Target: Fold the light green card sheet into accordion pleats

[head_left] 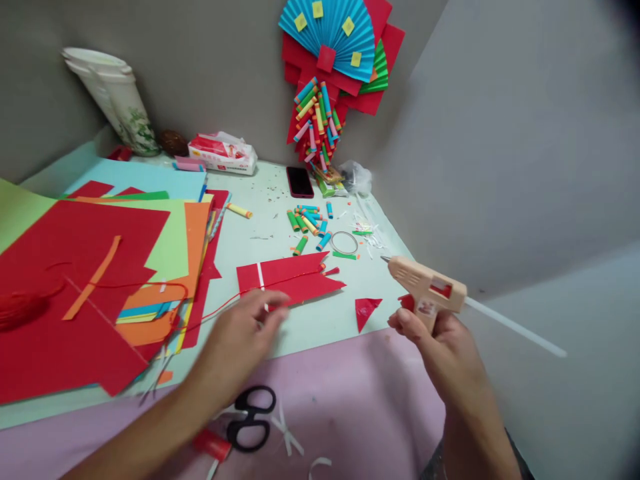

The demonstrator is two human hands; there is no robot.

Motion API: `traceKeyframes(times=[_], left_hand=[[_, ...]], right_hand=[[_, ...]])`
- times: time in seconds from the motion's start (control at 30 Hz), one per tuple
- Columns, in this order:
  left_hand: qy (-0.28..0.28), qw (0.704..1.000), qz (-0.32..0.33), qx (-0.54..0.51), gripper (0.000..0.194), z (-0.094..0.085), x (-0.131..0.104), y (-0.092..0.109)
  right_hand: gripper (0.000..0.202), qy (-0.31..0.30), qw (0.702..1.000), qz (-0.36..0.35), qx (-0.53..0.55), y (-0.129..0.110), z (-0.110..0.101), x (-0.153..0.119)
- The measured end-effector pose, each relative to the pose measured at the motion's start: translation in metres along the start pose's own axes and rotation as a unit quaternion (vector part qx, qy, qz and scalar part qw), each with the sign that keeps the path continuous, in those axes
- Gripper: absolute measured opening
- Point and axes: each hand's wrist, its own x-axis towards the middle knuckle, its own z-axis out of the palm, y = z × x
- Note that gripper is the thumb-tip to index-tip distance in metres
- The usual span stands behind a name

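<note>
A beige glue gun (425,285) with a white stick out of its back is gripped in my right hand (445,340), its nozzle pointing left. My left hand (250,327) is at the lower left edge of a red paper banner (295,273), thumb and index finger apart; its other fingers curl out of sight. The banner has a notched right end and a white strip near its left end. Across it runs a thin red cord (220,308). Between the banner and the glue gun lies a small red paper triangle (367,312).
Colored paper sheets (115,267) pile up at left. Black-handled scissors (250,419) lie at the front among paper scraps. Small paper rolls (310,219), a ring (345,242) and a phone (300,182) are farther back. A blue fan decoration (335,33) stands against the wall.
</note>
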Motion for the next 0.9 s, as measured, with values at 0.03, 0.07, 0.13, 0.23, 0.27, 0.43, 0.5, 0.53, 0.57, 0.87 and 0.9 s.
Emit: traceKeyframes(times=[0.03,0.07,0.13,0.23,0.27,0.43,0.5,0.53,0.57,0.87,0.9], left_hand=[[0.051,0.998,-0.027,0.033,0.043,-0.014,0.006,-0.008],[0.072,0.995,-0.053,0.053,0.047,-0.026,0.012,-0.016],[0.094,0.988,-0.092,0.077,0.054,-0.041,0.024,-0.028],[0.072,0.987,-0.108,0.098,0.059,-0.044,0.038,-0.038],[0.059,0.986,-0.113,0.106,0.058,-0.043,0.041,-0.040],[0.035,0.985,-0.131,0.106,0.051,-0.037,0.052,-0.047],[0.035,0.987,-0.136,0.076,0.047,-0.037,0.055,-0.049],[0.034,0.988,-0.140,0.059,0.045,-0.036,0.057,-0.050],[0.033,0.988,-0.143,0.044,0.043,-0.036,0.057,-0.052],[-0.013,0.989,-0.144,-0.007,0.043,-0.027,0.039,-0.051],[-0.011,0.989,-0.147,-0.006,0.044,-0.026,0.034,-0.047]], right_hand=[[0.046,-0.001,1.000,0.007,-0.021,0.001,0.004,0.003],[0.048,0.001,0.999,0.012,-0.036,0.002,0.008,0.006],[0.051,0.000,0.999,0.013,-0.050,0.003,0.013,0.010],[0.055,0.006,0.998,0.011,-0.063,0.005,0.016,0.014],[0.055,0.009,0.997,0.010,-0.072,0.006,0.016,0.015],[0.054,0.001,0.994,0.017,-0.106,0.005,0.018,0.018],[0.054,-0.002,0.995,0.017,-0.094,0.006,0.020,0.019],[0.055,-0.003,0.996,0.015,-0.085,0.006,0.021,0.019],[0.055,-0.004,0.997,0.014,-0.076,0.006,0.022,0.020],[0.056,-0.014,0.999,0.039,-0.009,0.008,0.024,0.016],[0.056,-0.023,0.999,0.038,0.009,0.011,0.024,0.015]])
